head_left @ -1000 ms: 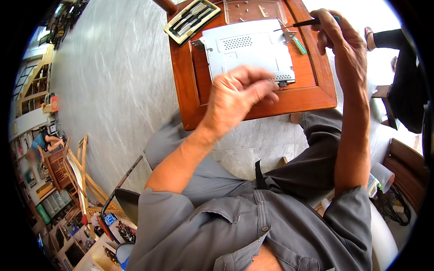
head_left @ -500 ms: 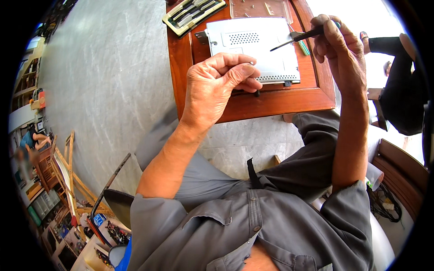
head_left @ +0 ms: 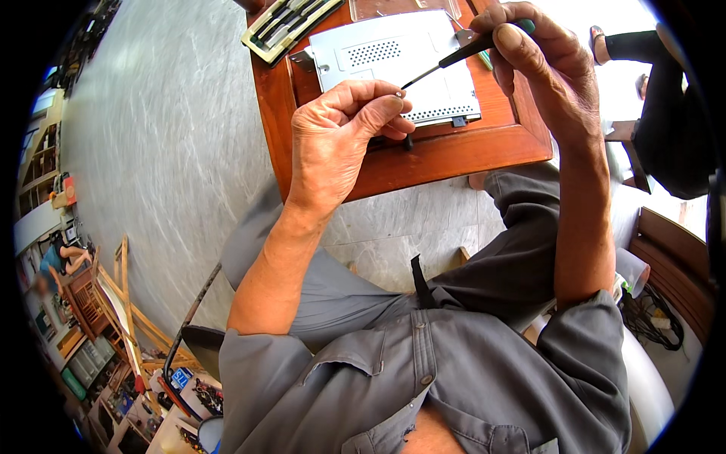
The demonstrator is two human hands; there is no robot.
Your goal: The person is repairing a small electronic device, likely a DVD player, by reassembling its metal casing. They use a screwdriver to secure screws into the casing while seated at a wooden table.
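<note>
item: a seated person at a small wooden worktop [head_left: 461, 155], seen from above. right hand [head_left: 548, 64] was closed round the dark handle of a slim screwdriver [head_left: 454, 57], held raised and slanted so its tip met the left hand [head_left: 340, 132]. the left hand had thumb and forefinger pinched together at that tip, apparently on something very small, perhaps a screw; what it was could not be told. the other fingers were curled in. both hands hovered above a flat grey metal device casing [head_left: 393, 60] lying on the worktop, probably kept close under the work. a tool case [head_left: 283, 26] lay at the worktop's far left corner, within reach.
</note>
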